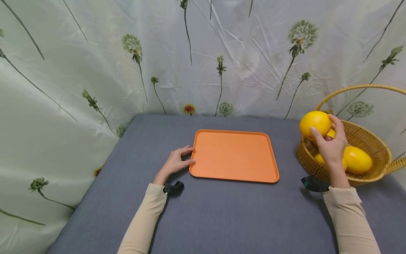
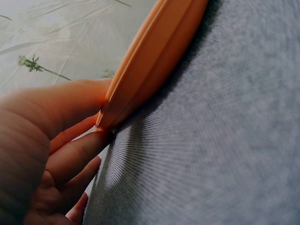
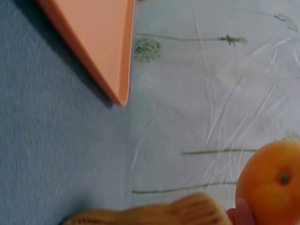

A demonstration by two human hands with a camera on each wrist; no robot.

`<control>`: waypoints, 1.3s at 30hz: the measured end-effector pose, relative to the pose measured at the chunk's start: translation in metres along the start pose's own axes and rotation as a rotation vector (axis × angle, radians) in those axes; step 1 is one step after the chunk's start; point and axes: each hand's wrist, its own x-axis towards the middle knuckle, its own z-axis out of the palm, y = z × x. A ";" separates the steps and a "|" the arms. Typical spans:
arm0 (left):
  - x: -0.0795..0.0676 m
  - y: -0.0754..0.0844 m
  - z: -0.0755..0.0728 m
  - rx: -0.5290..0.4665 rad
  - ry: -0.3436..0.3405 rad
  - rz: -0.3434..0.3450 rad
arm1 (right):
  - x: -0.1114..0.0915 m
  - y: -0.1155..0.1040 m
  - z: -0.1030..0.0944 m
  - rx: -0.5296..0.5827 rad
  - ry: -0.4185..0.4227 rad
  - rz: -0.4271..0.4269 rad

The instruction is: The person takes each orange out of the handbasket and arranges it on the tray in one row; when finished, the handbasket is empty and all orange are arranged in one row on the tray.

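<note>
Head view: fruit (image 1: 315, 124) held in the right hand (image 1: 333, 146), at the left rim of the basket (image 1: 307, 162). More fruit (image 1: 357, 159) lies in the basket. Tray (image 1: 234, 155) flat on the desk (image 1: 241, 215), nothing on it.

Risk 1, slip: the held fruit looks smooth and round, and the right grip pinches it by thumb and fingertips at its right side. A loose squeeze could let it drop; a round thing would probably roll on landing.
Risk 2, snag: basket handle (image 1: 361, 86) arches close behind the right hand. A knuckle or the fruit catching handle or rim could tip the basket. Clearance at the rim: cannot tell.
Risk 3, tray shift: left contact looks light, so a bump might slide it.

Pose: right forearm comes up from lower right, palm turned leftward, wrist above the near rim in the picture. Left hand (image 1: 175, 161) sits low beside the tray; its grip is spread, thumb and fingertips apart, touching the left edge.
</note>
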 end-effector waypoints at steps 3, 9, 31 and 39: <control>0.001 0.000 0.001 -0.003 -0.003 -0.009 | -0.001 -0.005 0.002 0.051 -0.041 0.031; 0.002 0.001 0.003 0.003 -0.012 -0.014 | -0.005 -0.014 0.002 0.230 -0.196 0.091; -0.013 -0.002 0.004 0.102 -0.028 0.092 | -0.028 -0.018 0.034 0.652 -0.496 0.106; -0.011 0.000 0.001 0.104 -0.070 0.078 | -0.032 -0.021 0.050 0.562 -0.543 0.108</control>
